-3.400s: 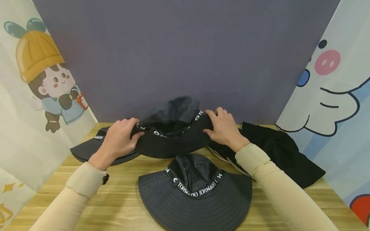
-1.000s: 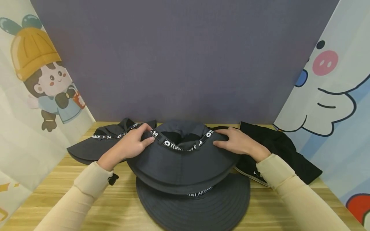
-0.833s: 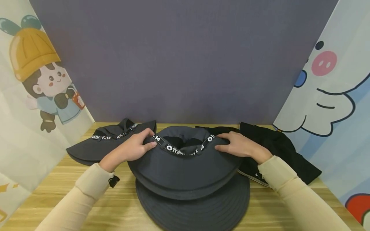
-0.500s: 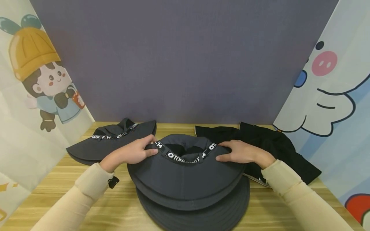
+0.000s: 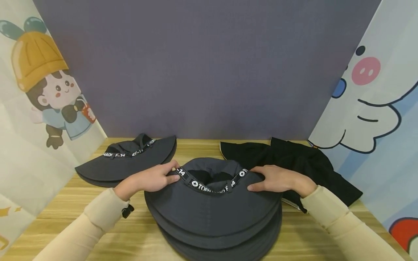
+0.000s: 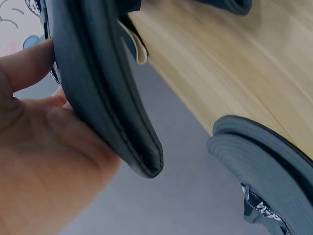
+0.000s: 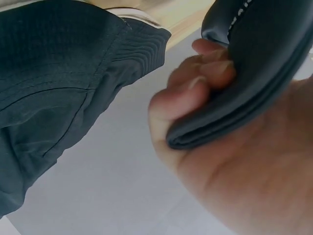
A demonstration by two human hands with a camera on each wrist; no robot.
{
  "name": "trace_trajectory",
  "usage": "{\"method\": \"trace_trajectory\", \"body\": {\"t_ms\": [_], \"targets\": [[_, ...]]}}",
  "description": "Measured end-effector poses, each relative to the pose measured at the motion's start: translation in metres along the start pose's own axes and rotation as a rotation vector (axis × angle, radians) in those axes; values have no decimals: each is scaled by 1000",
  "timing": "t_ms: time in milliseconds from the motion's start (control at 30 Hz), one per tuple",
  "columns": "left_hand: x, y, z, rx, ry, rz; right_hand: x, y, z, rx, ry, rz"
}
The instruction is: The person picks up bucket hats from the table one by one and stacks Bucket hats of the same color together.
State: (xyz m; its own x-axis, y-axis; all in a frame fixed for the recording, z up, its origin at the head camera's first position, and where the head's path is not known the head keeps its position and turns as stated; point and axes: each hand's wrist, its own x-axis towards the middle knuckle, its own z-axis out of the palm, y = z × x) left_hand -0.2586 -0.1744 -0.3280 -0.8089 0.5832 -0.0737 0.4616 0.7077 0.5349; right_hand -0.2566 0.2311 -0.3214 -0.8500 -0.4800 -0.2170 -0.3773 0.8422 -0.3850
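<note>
My left hand [image 5: 153, 178] and right hand [image 5: 277, 178] grip opposite sides of a dark grey bucket hat [image 5: 209, 210]. Each thumb lies on top of the brim, and the hat's opening, ringed with a white-lettered band, faces up. In the left wrist view the held brim [image 6: 98, 88] shows more than one layer. Curled fingers go round the brim [image 7: 264, 73] in the right wrist view. Beneath it, on the table, another dark grey bucket hat [image 5: 269, 235] shows only its front brim; the rest is covered. Whether the two touch, I cannot tell.
At the back left of the wooden table [image 5: 130, 235] lie stacked dark grey bucket hats [image 5: 130, 166]. Black hats with pale edging [image 5: 300, 159] lie at the back right, partly behind my right arm. A grey panel [image 5: 209, 72] stands along the back edge.
Both hands have brought the held hat from the back of the table forward and down over the front hat, whose lettered band is now covered. The left and right hats stay put over the last second.
</note>
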Motion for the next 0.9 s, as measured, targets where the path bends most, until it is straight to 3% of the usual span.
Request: {"method": "trace_trajectory", "body": {"t_ms": [367, 900], "targets": [[4, 6, 13, 5, -19, 15, -9, 4, 5, 14, -65, 30], [6, 5, 18, -14, -25, 25, -8, 7, 10, 37, -94, 46]]}}
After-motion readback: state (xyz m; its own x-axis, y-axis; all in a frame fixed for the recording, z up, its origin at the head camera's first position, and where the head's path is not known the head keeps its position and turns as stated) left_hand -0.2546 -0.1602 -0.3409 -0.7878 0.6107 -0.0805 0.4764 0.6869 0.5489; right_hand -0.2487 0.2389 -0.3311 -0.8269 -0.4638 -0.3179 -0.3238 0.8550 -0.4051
